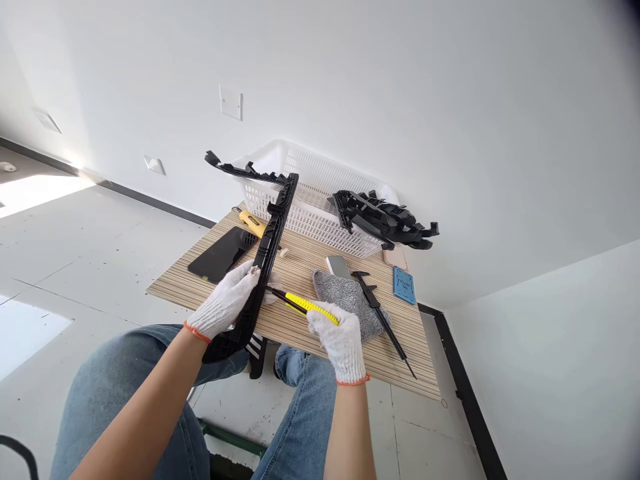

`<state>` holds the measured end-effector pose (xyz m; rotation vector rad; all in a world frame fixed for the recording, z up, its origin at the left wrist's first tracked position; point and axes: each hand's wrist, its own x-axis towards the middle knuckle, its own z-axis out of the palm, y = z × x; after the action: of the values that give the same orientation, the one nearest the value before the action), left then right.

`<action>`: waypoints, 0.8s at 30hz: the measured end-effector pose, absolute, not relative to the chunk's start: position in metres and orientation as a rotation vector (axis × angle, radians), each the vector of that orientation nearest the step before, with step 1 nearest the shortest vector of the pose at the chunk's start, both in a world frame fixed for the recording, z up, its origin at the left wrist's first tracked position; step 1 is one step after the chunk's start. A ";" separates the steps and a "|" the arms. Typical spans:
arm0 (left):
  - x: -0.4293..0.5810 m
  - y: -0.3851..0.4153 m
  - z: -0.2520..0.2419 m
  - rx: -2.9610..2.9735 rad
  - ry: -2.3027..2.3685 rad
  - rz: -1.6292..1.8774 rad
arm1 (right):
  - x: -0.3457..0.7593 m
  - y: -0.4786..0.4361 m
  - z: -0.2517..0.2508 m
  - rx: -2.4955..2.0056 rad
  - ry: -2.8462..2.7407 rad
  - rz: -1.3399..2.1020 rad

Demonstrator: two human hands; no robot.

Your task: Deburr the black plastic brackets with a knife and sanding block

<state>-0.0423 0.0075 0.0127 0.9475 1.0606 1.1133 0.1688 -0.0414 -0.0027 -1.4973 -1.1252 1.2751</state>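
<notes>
My left hand [230, 300], in a white knit glove with an orange cuff, is closed around a long black plastic trim piece [273, 233]. The piece slants upright over the table's near left side, and its top bends off to the left. In my gloved right hand [340, 333] is a yellow and black utility knife [305, 303], gripped like a pen. Its dark tip points left and meets or nearly meets the trim's edge beside my left hand; exact contact I cannot tell. A grey cloth [337, 293] lies just beyond my right hand.
On the striped table [295, 270] lie a black phone [225, 253], a yellow-handled tool [253, 223], black calipers [377, 310] and a blue card-like item [403, 285]. Behind them, a white basket [320, 227] bears several black plastic parts [385, 217] overhanging its right side.
</notes>
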 end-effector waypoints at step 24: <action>-0.045 0.005 0.015 1.014 1.158 1.071 | 0.165 -0.041 -0.003 -1.452 -1.127 1.212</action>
<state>-0.0445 0.0055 0.0153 1.0142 1.1582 1.0712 0.1650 -0.0413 -0.0031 -1.4524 -1.1266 1.2120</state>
